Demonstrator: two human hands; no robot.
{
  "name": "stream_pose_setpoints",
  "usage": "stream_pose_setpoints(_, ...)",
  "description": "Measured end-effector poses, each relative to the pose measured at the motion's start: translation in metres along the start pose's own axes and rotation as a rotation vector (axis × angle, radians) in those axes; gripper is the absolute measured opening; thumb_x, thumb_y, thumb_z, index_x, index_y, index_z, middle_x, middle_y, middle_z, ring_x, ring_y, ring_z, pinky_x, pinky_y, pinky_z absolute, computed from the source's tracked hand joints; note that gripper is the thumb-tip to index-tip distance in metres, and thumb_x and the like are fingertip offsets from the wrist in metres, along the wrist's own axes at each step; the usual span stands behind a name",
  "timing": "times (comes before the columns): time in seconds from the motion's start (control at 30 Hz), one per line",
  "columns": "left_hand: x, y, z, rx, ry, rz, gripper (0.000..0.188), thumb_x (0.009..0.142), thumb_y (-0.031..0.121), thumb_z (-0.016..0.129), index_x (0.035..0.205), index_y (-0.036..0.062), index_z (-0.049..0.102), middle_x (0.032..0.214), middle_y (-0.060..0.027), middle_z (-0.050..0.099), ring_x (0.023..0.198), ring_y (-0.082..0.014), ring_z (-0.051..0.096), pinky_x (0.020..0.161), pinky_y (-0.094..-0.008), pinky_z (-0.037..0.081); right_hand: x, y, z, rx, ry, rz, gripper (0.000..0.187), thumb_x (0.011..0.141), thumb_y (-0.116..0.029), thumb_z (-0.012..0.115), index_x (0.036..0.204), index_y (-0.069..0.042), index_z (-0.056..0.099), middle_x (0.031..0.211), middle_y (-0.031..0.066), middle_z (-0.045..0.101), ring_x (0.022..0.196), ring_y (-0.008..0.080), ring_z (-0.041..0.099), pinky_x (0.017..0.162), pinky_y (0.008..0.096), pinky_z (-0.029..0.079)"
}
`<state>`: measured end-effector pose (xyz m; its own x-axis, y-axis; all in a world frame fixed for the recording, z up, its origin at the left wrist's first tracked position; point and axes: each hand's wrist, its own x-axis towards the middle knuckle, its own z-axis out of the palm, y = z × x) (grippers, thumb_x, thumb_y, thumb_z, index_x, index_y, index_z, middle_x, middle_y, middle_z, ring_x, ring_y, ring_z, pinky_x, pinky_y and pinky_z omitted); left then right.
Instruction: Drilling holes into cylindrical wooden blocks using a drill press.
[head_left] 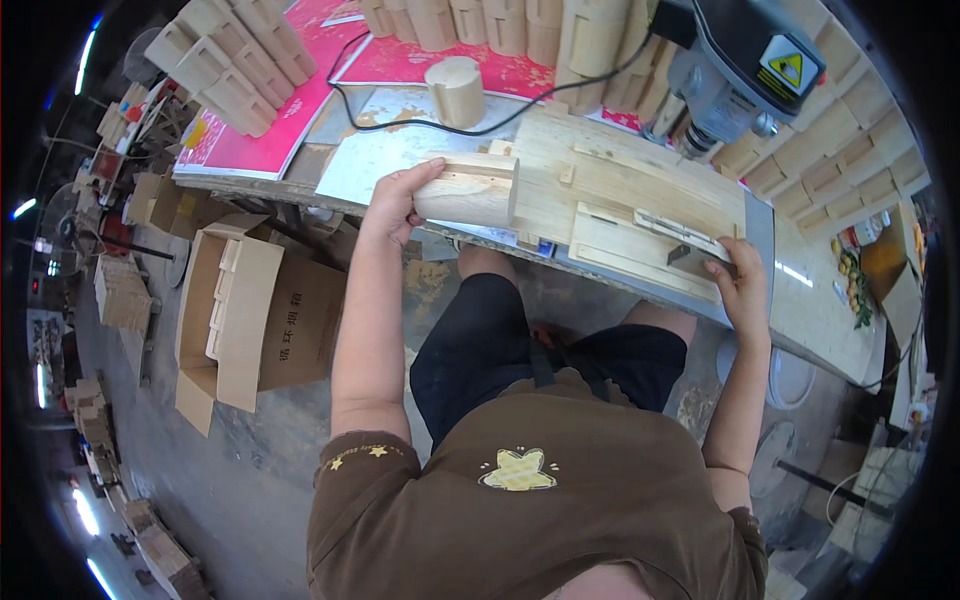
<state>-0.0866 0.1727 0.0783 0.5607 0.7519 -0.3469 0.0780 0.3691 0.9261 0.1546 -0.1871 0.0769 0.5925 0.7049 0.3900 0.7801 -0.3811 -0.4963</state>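
My left hand [398, 203] grips the left end of a pale wooden cylinder [470, 195], thumb on top. The cylinder lies on its side, with a long groove and small dark holes along its upper face. Its right end is next to a flat wooden jig board [620, 185] on the bench. My right hand [738, 285] is closed round the right end of a narrow strip [683, 231] with a dark metal bracket beneath it, over a smaller wooden plate [620, 245]. Above the board hangs a drill press head [730, 90], its chuck [693, 142] pointing down.
A short grooved wooden cylinder [455, 92] stands behind, beside a black cable [400, 124]. Stacked wooden pieces [235, 65] line the back and left, on pink sheets [245, 135]. More stacks [840, 130] rise at the right. An open cardboard box [300, 320] stands on the floor at left.
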Motion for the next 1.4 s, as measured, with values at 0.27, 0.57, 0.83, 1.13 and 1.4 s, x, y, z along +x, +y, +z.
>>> stream_pose_setpoints(0.27, 0.007, -0.002, -0.059, 0.594, 0.374, 0.646, 0.040, 0.060, 0.018, 0.084, 0.087, -0.0024, 0.064, 0.109, -0.0099, 0.049, 0.096, -0.0201, 0.052, 0.080, -0.0311, 0.045, -0.012, 0.005, 0.001, -0.051, 0.062, -0.100, 0.031, 0.066, -0.004, 0.069, 0.095, -0.002, 0.059, 0.089, 0.0151, 0.058, 0.085, 0.0349, 0.052, 0.077, 0.0397, 0.041)
stream_pose_setpoints(0.57, 0.034, -0.036, -0.080, 0.653, 0.605, 1.035, 0.075, 0.054, 0.011, 0.083, 0.119, 0.0017, 0.047, 0.125, -0.0203, 0.034, 0.113, -0.0388, 0.043, 0.098, -0.0429, 0.037, -0.010, 0.003, 0.004, -0.087, 0.079, -0.031, 0.036, 0.060, -0.002, 0.071, 0.092, -0.001, 0.056, 0.084, 0.0151, 0.054, 0.084, 0.0355, 0.050, 0.077, 0.0402, 0.040)
stream_pose_setpoints(0.83, 0.043, -0.063, -0.101, 0.554, 0.632, 0.539, 0.071, 0.061, 0.007, 0.081, 0.122, -0.0045, 0.046, 0.110, -0.0135, 0.057, 0.098, -0.0204, 0.058, 0.089, -0.0340, 0.047, -0.013, 0.001, 0.006, -0.078, 0.065, 0.033, 0.037, 0.058, -0.002, 0.072, 0.092, -0.002, 0.055, 0.085, 0.0143, 0.054, 0.085, 0.0350, 0.050, 0.078, 0.0413, 0.040)
stream_pose_setpoints(1.13, 0.110, 0.168, -0.173, 0.421, 0.742, 0.869, 0.059, 0.064, 0.014, 0.079, 0.116, -0.0007, 0.055, 0.103, -0.0118, 0.066, 0.092, -0.0196, 0.064, 0.081, -0.0319, 0.049, -0.011, 0.001, 0.000, -0.112, -0.020, 0.088, 0.037, 0.057, 0.001, 0.068, 0.090, -0.003, 0.053, 0.084, 0.0124, 0.052, 0.082, 0.0327, 0.048, 0.074, 0.0392, 0.039)
stream_pose_setpoints(1.4, 0.218, 0.323, -0.263, 0.698, 1.165, 0.848, 0.066, 0.057, 0.043, 0.080, 0.106, 0.0025, 0.062, 0.105, -0.0152, 0.066, 0.097, -0.0286, 0.064, 0.085, -0.0373, 0.049, -0.013, -0.002, 0.004, -0.111, -0.014, 0.189, 0.036, 0.058, -0.002, 0.069, 0.090, -0.002, 0.053, 0.084, 0.0128, 0.050, 0.081, 0.0317, 0.048, 0.074, 0.0380, 0.039)
